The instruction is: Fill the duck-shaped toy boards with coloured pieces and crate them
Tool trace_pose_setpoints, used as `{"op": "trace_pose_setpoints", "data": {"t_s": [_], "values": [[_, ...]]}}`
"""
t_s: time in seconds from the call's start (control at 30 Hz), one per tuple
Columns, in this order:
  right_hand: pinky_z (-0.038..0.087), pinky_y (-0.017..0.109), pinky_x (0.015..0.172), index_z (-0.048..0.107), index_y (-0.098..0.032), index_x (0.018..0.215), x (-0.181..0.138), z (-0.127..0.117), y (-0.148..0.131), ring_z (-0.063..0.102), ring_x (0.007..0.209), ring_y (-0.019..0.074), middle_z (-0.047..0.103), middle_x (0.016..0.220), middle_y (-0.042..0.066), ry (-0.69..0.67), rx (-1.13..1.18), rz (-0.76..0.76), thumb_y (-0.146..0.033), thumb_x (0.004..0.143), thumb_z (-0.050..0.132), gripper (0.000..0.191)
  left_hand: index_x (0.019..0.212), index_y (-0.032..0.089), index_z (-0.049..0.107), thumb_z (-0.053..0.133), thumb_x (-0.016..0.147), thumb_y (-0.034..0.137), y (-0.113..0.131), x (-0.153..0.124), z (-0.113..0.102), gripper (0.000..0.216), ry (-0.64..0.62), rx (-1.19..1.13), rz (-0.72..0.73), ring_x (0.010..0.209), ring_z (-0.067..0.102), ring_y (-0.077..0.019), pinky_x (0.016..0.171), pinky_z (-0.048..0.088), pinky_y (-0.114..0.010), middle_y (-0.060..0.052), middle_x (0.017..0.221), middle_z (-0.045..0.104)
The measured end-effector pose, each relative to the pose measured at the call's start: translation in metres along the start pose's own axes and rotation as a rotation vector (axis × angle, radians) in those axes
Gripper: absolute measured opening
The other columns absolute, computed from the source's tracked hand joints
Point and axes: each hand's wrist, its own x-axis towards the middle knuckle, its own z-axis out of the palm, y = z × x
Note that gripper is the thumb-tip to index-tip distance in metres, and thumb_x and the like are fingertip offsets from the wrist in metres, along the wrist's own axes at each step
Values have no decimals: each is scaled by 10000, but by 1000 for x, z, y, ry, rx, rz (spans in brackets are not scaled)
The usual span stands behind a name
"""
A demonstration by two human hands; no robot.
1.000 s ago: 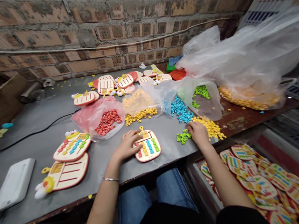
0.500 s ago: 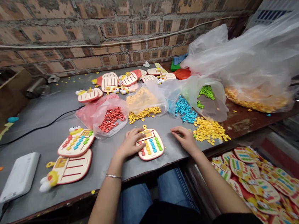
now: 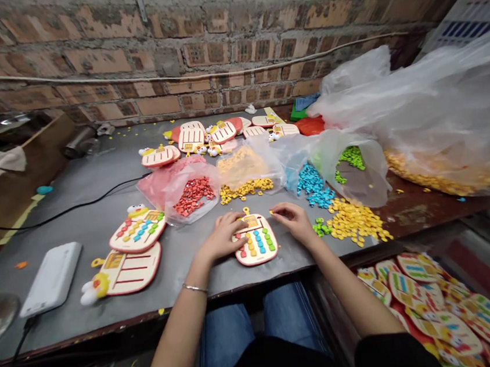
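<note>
My left hand holds the left edge of a cream toy board with a red rim, its fingers lying over that side. Rows of red, yellow, blue and green beads sit on the board, and a small yellow loop sticks up at its top. Just right of the board, my right hand is closed in a pinch on a small yellow piece. Beside that hand lie a few green beads and a spread heap of yellow pieces.
Bags of red beads, yellow beads, blue beads and green beads lie open behind. Boards with duck heads and a white power bank are left. Finished-looking boards fill a container lower right.
My right hand has moved closer to the board's top right, and a yellow piece now shows at its fingertips. My left hand stays on the board. The whole view has shifted slightly.
</note>
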Motion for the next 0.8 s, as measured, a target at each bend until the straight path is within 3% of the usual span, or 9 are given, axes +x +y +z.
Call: {"op": "trace_pose_setpoints", "data": {"t_s": [0.47,0.67,0.8], "values": [[538,358,776,681,-187,781,20,13,5,650,828,208,700,862,67,-88,154,108,-509,707,724,334,1146,268,616,571,845,391,3,0,-2,328,-6,8,-14,1293,379,-278,1076,281,-468,-58,1405,450],[506,348,759,685,-190,817,22,2,-3,628,804,197,688,850,61,-273,-209,-96,-328,846,606,162,1132,265,618,575,843,373,3,-1,-2,311,0,-4,-18,1292,384,-276,1075,284,-467,-62,1397,459],[491,313,729,676,-188,818,27,4,-9,609,773,182,665,815,58,-410,-385,-216,-257,892,527,181,1134,270,618,584,831,381,2,-1,-1,325,-12,-11,-24,1303,373,-285,1080,280,-475,-60,1420,437]]}}
